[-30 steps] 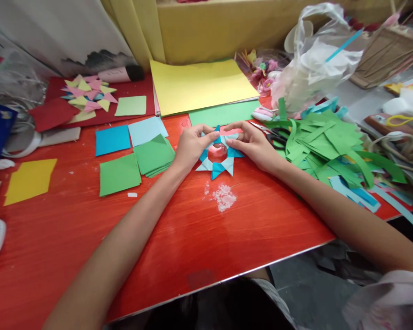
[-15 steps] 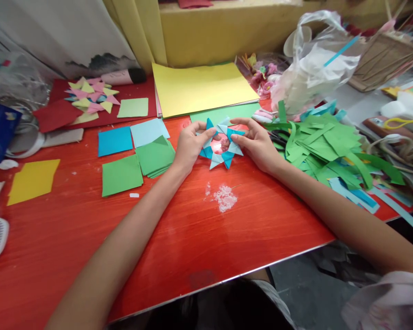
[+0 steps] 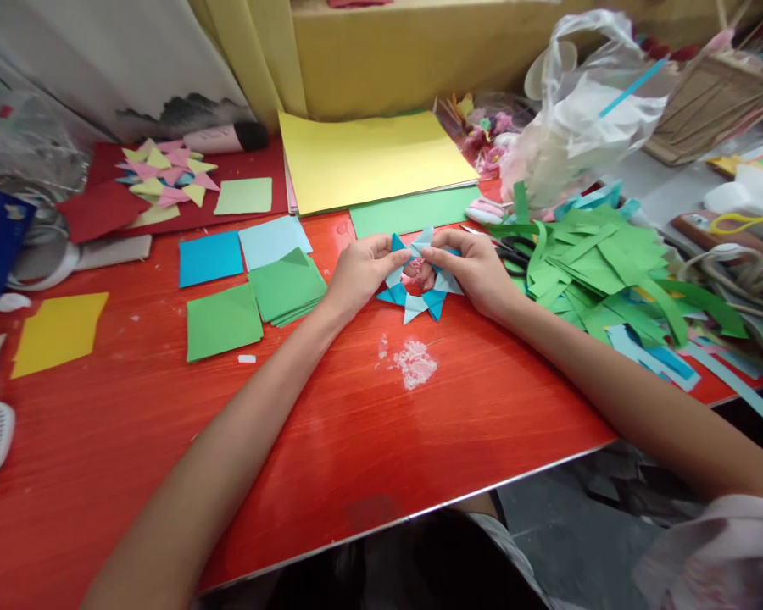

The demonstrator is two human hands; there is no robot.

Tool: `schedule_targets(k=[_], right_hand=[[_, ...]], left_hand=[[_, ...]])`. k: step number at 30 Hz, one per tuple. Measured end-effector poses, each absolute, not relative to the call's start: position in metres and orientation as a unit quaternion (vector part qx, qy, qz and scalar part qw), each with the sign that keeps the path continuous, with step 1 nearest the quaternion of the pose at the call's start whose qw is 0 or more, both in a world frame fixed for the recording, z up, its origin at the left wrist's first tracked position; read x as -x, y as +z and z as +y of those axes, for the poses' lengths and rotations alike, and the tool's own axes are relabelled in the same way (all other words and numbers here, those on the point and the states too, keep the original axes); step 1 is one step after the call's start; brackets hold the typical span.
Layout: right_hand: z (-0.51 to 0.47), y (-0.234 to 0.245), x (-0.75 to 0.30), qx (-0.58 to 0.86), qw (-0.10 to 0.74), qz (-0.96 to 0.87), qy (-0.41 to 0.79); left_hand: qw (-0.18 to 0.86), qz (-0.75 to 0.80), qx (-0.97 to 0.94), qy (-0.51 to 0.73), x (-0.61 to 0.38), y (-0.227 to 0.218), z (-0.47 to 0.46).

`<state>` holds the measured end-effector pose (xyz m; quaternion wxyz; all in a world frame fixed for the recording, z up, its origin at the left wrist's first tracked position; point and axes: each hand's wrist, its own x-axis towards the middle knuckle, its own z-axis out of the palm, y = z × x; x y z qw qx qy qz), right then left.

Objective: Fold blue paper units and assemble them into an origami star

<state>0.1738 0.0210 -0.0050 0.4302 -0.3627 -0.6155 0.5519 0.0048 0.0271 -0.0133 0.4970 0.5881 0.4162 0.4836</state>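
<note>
Between my two hands is an origami paper star ring point(image 3: 414, 308), folded from alternating light-blue and darker-blue pieces with a round hole in its middle. My left hand point(image 3: 367, 273) pinches its upper left part, thumb on top. On the upper right, my right hand point(image 3: 474, 271) is closed on the ring, its thumb close to the left one at the top point. Some fingers show through the hole, behind the paper. Left of the hands lie square stacks of green paper point(image 3: 286, 284), a blue square point(image 3: 211, 259) and a pale blue square point(image 3: 275, 242).
Green paper scraps point(image 3: 604, 271) heap at right, beside black scissors point(image 3: 515, 252). Yellow sheets point(image 3: 375, 161) lie at the back, near a plastic bag point(image 3: 585, 119). A pink-and-yellow paper star point(image 3: 169, 174) rests on red paper. Yellow paper point(image 3: 60, 333) lies left on the red table point(image 3: 356, 457).
The star ring has turned a little and shifted slightly right and down. My hands have come closer together, with both thumbs now near its top point.
</note>
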Motion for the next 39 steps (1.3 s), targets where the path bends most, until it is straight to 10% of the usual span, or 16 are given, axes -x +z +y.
schedule_targets(k=[39], right_hand=[[0.0215, -0.006, -0.1743, 0.41, 0.432, -0.594, 0.541]], left_hand=[[0.471, 0.444, -0.539, 0.539, 0.0004, -0.008, 0.0282]])
